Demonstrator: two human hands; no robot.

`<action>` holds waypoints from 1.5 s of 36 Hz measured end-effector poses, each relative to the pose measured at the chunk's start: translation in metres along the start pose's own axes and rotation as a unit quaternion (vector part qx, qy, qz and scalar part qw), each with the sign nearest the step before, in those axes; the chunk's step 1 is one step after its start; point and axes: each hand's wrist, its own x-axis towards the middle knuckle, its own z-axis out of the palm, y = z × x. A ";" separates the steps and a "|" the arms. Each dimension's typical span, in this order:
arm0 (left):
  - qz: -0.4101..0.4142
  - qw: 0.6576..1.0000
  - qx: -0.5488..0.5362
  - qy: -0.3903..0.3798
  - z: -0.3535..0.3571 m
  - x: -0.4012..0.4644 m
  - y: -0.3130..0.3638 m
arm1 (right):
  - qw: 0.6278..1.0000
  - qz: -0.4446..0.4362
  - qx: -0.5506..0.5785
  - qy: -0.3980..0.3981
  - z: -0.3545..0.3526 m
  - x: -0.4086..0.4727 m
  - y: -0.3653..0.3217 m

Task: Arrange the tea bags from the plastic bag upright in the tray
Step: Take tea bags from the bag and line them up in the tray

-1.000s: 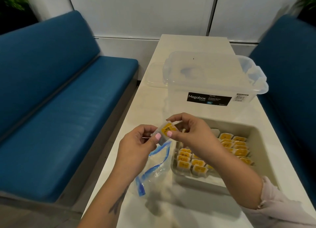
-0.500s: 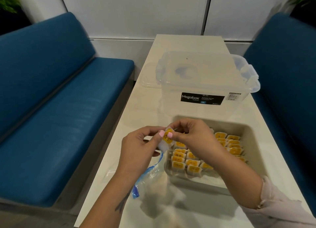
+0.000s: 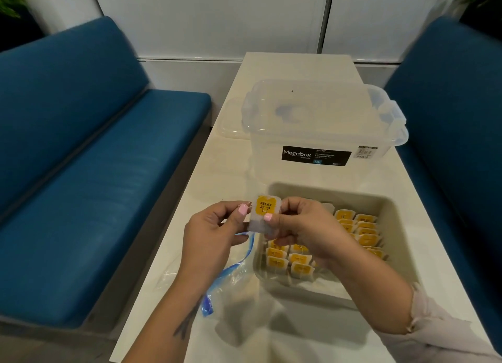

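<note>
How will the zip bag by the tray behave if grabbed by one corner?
Plastic bag looks thin and crumpled flat on the table, so probably floppy, sagging from one corner. It appears empty, likely very light. Glossy film may slip; the blue zip strip looks grippier.

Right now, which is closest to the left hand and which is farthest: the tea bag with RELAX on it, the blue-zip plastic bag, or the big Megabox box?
1. RELAX tea bag: pinched in the left hand, shared with the right hand.
2. Plastic bag: lying just below it on the table.
3. Megabox box: farthest, behind the tray.
</note>
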 end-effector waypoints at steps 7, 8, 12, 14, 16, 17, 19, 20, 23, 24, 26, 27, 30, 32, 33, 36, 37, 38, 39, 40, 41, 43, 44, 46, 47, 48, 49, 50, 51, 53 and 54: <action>0.038 0.994 0.092 0.035 0.001 0.000 -0.008 | 0.999 0.013 0.046 -0.007 -0.007 0.000 0.000; 0.040 0.993 0.101 0.036 0.002 0.000 -0.009 | 0.999 0.013 0.046 -0.010 -0.008 0.001 0.000; 0.027 0.994 0.101 0.032 0.006 0.003 -0.011 | 0.999 0.004 0.029 -0.021 -0.009 0.001 0.001; 0.001 0.995 0.102 0.020 0.006 0.004 -0.009 | 0.999 -0.005 0.033 -0.026 -0.010 0.001 0.001; -0.060 0.996 0.056 -0.023 0.006 0.004 -0.006 | 0.998 -0.012 0.046 -0.034 -0.009 0.000 0.001; -0.102 0.994 0.003 -0.047 0.008 0.003 -0.004 | 0.998 -0.014 0.051 -0.039 -0.008 -0.001 0.001; -0.166 0.979 -0.100 -0.065 0.012 0.001 -0.001 | 0.997 -0.016 0.058 -0.047 -0.006 -0.001 0.001; -0.179 0.974 -0.125 -0.059 0.015 -0.001 -0.001 | 0.997 -0.016 0.059 -0.051 -0.005 0.000 0.001; -0.154 0.980 -0.121 -0.025 0.023 -0.005 -0.003 | 0.996 -0.012 0.058 -0.063 -0.003 0.000 0.002; -0.131 0.986 -0.105 -0.011 0.025 -0.006 -0.004 | 0.996 -0.011 0.060 -0.066 -0.002 0.001 0.002; -0.083 0.995 -0.062 0.012 0.028 -0.008 -0.008 | 0.995 -0.009 0.069 -0.068 -0.001 0.001 0.002; -0.057 0.998 -0.032 0.024 0.029 -0.009 -0.010 | 0.995 -0.009 0.076 -0.068 0.000 0.000 0.002; 0.026 0.996 0.066 0.052 0.028 -0.010 -0.020 | 0.994 -0.017 0.093 -0.055 0.002 -0.001 0.002; 0.084 0.988 0.113 0.059 0.025 -0.011 -0.024 | 0.995 -0.022 0.090 -0.040 0.002 -0.001 0.003; 0.111 0.984 0.130 0.056 0.025 -0.012 -0.024 | 0.996 -0.022 0.084 -0.033 0.002 0.000 0.003; 0.159 0.975 0.146 0.042 0.024 -0.015 -0.023 | 0.998 -0.023 0.058 -0.011 0.002 0.001 0.004; 0.163 0.976 0.142 0.039 0.024 -0.015 -0.023 | 0.998 -0.029 0.052 -0.001 0.003 0.001 0.004; 0.161 0.977 0.137 0.035 0.024 -0.015 -0.023 | 0.998 -0.037 0.048 0.009 0.004 0.000 0.004; 0.158 0.978 0.132 0.030 0.024 -0.015 -0.022 | 0.998 -0.045 0.047 0.019 0.005 0.000 0.005; 0.151 0.980 0.131 0.021 0.024 -0.016 -0.021 | 0.997 -0.053 0.049 0.028 0.005 -0.001 0.005; 0.140 0.982 0.129 0.007 0.024 -0.017 -0.019 | 0.996 -0.058 0.052 0.038 0.006 -0.001 0.005; 0.097 0.989 0.109 -0.035 0.024 -0.020 -0.017 | 0.995 -0.066 0.058 0.056 0.007 -0.002 0.005; 0.073 0.992 0.087 -0.058 0.025 -0.021 -0.016 | 0.994 -0.070 0.063 0.063 0.007 -0.002 0.005; 0.033 0.995 0.036 -0.088 0.026 -0.023 -0.014 | 0.992 -0.075 0.079 0.069 0.007 -0.002 0.005; 0.020 0.996 0.015 -0.091 0.027 -0.023 -0.012 | 0.991 -0.076 0.086 0.066 0.007 -0.003 0.005; 0.015 0.996 0.004 -0.087 0.027 -0.023 -0.011 | 0.991 -0.077 0.087 0.062 0.006 -0.004 0.005; 0.014 0.997 0.002 -0.081 0.028 -0.023 -0.010 | 0.992 -0.079 0.082 0.059 0.006 -0.005 0.004; 0.015 0.997 0.006 -0.081 0.028 -0.022 -0.009 | 0.993 -0.081 0.065 0.056 0.004 -0.007 0.004; 0.015 0.996 0.009 -0.085 0.028 -0.021 -0.008 | 0.994 -0.083 0.036 0.056 0.001 -0.008 0.002; 0.019 0.994 0.026 -0.102 0.027 -0.018 -0.008 | 0.992 -0.097 -0.050 0.061 -0.006 -0.010 -0.002; 0.023 0.992 0.048 -0.114 0.025 -0.016 -0.008 | 0.988 -0.108 -0.091 0.063 -0.012 -0.010 -0.005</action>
